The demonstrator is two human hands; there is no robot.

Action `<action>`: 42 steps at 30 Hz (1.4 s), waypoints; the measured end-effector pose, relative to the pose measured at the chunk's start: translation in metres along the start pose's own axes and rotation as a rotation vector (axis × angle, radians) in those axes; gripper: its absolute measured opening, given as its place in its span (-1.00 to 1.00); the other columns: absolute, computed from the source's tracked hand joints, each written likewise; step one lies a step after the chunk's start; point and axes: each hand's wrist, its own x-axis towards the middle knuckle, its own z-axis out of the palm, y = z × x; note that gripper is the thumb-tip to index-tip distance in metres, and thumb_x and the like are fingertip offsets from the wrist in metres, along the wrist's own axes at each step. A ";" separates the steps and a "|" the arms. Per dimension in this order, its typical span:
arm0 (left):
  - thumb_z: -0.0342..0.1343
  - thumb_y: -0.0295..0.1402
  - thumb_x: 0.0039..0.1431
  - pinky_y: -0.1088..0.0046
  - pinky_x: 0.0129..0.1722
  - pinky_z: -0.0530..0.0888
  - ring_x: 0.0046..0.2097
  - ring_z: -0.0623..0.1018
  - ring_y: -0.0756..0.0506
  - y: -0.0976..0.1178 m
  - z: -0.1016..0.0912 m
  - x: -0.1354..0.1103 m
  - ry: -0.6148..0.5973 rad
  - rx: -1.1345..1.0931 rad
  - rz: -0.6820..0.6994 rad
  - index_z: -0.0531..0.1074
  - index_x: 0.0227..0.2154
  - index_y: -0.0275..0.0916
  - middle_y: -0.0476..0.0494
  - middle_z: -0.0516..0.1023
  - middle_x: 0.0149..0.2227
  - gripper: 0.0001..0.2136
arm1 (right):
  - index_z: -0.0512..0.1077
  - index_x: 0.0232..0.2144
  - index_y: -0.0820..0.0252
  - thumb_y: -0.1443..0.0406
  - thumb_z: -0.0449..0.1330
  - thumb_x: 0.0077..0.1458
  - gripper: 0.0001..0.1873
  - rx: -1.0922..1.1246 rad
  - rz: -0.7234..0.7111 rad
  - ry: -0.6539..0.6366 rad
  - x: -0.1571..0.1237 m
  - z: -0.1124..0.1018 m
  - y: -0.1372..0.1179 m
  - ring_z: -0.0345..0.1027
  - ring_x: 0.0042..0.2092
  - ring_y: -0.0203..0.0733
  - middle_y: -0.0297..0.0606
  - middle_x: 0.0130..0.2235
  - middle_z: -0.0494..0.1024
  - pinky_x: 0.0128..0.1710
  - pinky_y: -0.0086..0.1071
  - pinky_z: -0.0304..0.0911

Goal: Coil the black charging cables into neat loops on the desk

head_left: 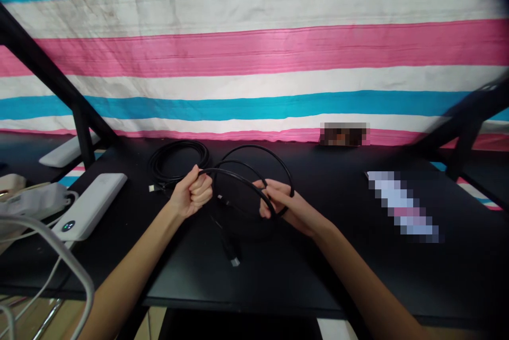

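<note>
The striped sheet (254, 48), creased and banded in blue, white and pink, formed the background. In front of it stood the table (326, 281), flat, black and smooth with a dull sheen.

I had both hands raised over the middle of the table. The left hand (193, 191) formed a fist, its fingers closed tightly around the black cable (234, 174). The right hand (278, 199) was more loosely curled, its fingers holding loops of cable; I could not tell how firmly. The black cable was round in section and smooth, and it stood in wide arcs between and behind the hands. I judged the step in hand to be gathering it into loops. The next move, by my reading, called for the left hand to feed a length across and the right to collect it without adding a twist.

On the left lay a white power bank (92, 205), a slab with rounded edges and a small lit display (69, 226). Behind the left hand rested a coiled cable (154, 165), a black, flat ring of many turns.

Smallest were the connectors: a metal-tipped plug (234, 262) toward the table's front edge, and a pale-tipped connector (153, 188) beside the coil. I could not trace either to its cable.
</note>
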 end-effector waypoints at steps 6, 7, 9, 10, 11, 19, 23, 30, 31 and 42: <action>-0.01 -0.17 0.20 0.60 -0.62 0.35 -0.60 0.29 0.06 0.009 0.027 0.001 0.097 -0.023 0.032 0.21 -0.66 -0.24 0.05 0.13 -0.67 -0.63 | 0.47 -0.23 0.18 0.00 0.16 0.05 -0.60 0.078 0.032 0.185 0.005 -0.015 -0.005 -0.16 -0.69 -0.55 -0.45 -0.51 0.28 -0.76 -0.58 -0.36; 0.00 -0.19 0.19 0.55 -0.49 0.40 -0.50 0.37 0.02 0.006 0.029 0.003 0.121 0.033 0.036 0.27 -0.61 -0.25 -0.01 0.25 -0.60 -0.67 | 0.48 -0.21 0.19 -0.05 0.13 0.04 -0.53 0.091 0.047 0.158 0.004 -0.015 -0.006 -0.12 -0.69 -0.55 -0.40 -0.47 0.33 -0.77 -0.58 -0.37; -0.01 -0.17 0.20 0.51 -0.31 0.39 -0.31 0.41 -0.02 -0.004 0.028 0.009 0.194 0.209 0.055 0.37 -0.51 -0.27 -0.11 0.40 -0.39 -0.71 | 0.49 -0.20 0.22 -0.13 0.07 0.02 -0.42 0.111 0.056 0.123 0.004 -0.015 -0.007 -0.01 -0.67 -0.52 -0.32 -0.42 0.39 -0.79 -0.59 -0.31; -0.03 -0.16 0.21 0.51 -0.27 0.36 -0.26 0.40 -0.03 -0.010 0.026 0.012 0.248 0.326 0.073 0.40 -0.45 -0.28 -0.13 0.41 -0.32 -0.71 | 0.50 -0.19 0.23 -0.14 0.05 0.02 -0.39 0.115 0.050 0.129 0.004 -0.014 -0.006 0.07 -0.65 -0.48 -0.28 -0.41 0.42 -0.79 -0.59 -0.22; -0.05 -0.14 0.21 0.51 -0.23 0.34 -0.21 0.39 -0.04 -0.016 0.022 0.014 0.309 0.450 0.091 0.41 -0.40 -0.27 -0.13 0.41 -0.27 -0.70 | 0.50 -0.19 0.24 -0.13 0.05 0.02 -0.39 0.112 0.039 0.155 0.004 -0.014 -0.006 0.16 -0.61 -0.43 -0.26 -0.42 0.44 -0.78 -0.58 -0.09; -0.01 -0.16 0.17 0.16 0.10 0.09 0.08 0.25 -0.17 -0.041 0.008 0.013 0.462 1.306 0.136 0.23 -0.02 -0.10 -0.17 0.31 0.02 -0.67 | 0.29 0.08 0.27 0.15 0.30 -0.11 -0.31 -0.412 -0.079 0.508 0.010 -0.020 0.007 0.41 -0.51 -0.26 -0.29 -0.42 0.49 -0.55 -0.38 0.37; 0.08 -0.17 0.09 0.06 0.06 0.15 0.10 0.26 -0.25 -0.039 0.006 0.014 0.471 1.452 0.216 0.13 0.10 -0.10 -0.27 0.24 0.11 -0.49 | 0.20 0.14 0.28 0.14 0.13 0.07 -0.38 -0.725 -0.223 0.629 0.010 -0.024 0.010 0.39 -0.60 -0.31 -0.22 -0.34 0.53 -0.61 -0.41 0.33; 0.18 -0.33 0.01 0.34 -0.17 0.36 -0.23 0.47 -0.10 -0.036 -0.002 0.016 0.354 1.284 0.333 0.17 0.15 -0.13 -0.16 0.44 -0.17 -0.40 | 0.01 0.26 0.21 0.21 0.22 -0.01 -0.17 -0.874 -0.253 0.568 0.007 -0.029 0.008 0.27 -0.61 -0.34 -0.28 -0.37 0.49 -0.64 -0.42 0.29; 0.18 -0.35 0.01 0.42 -0.25 0.37 -0.33 0.46 -0.05 -0.035 -0.002 0.016 0.349 1.255 0.332 0.20 0.13 -0.13 -0.09 0.45 -0.28 -0.42 | -0.02 0.27 0.19 0.22 0.20 0.00 -0.18 -0.898 -0.266 0.560 0.007 -0.030 0.009 0.25 -0.61 -0.35 -0.27 -0.36 0.48 -0.64 -0.42 0.29; 0.12 -0.34 0.10 0.58 -0.60 0.22 -0.69 0.32 0.03 -0.028 0.011 0.015 0.280 1.000 0.166 0.51 -0.26 -0.25 0.11 0.34 -0.78 -0.83 | 0.45 -0.08 0.12 0.18 0.07 0.15 -0.67 -0.855 -0.326 0.522 0.007 -0.031 0.014 0.23 -0.62 -0.40 -0.26 -0.35 0.42 -0.66 -0.46 0.28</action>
